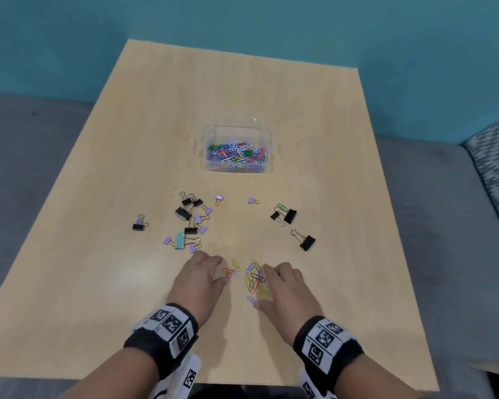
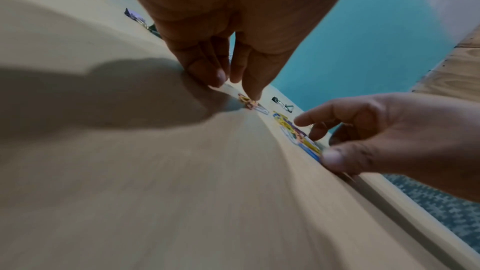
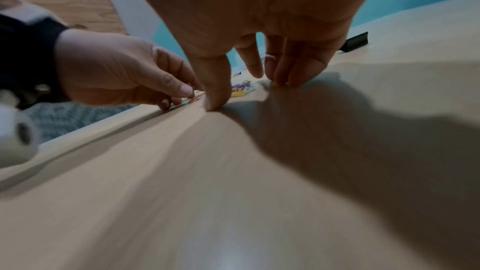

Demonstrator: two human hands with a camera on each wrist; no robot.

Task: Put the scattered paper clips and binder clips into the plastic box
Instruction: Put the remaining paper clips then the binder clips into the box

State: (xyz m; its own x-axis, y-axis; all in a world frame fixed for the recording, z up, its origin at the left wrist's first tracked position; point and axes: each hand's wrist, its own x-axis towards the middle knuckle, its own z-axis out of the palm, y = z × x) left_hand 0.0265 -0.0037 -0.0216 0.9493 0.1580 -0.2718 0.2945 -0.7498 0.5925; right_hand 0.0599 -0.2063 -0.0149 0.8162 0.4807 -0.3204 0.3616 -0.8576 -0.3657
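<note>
- Both hands are down on the worktop [image 1: 104, 174], fingertips on the wood: the left hand [image 1: 201, 279] has its curled fingers pinching at a small orange-and-pink knot of paper clips [image 1: 230, 272], apparently to lift them off the flat surface.
- The right hand [image 1: 285, 286] spreads thumb and fingers round the larger pile [image 1: 255, 279], half open, seemingly raking it together; nothing is lifted yet.
- Binder clips [image 1: 189, 218] lie scattered beyond the hands, a cluster to the left and three black ones [image 1: 307, 241] to the right.
- The box [image 1: 238, 133] stands open mid-worktop, well apart from the hands, already partly filled with coloured paper clips.
- Wristbands [image 1: 170, 326] carry black-and-white square markers; no readable writing or brand shows.
</note>
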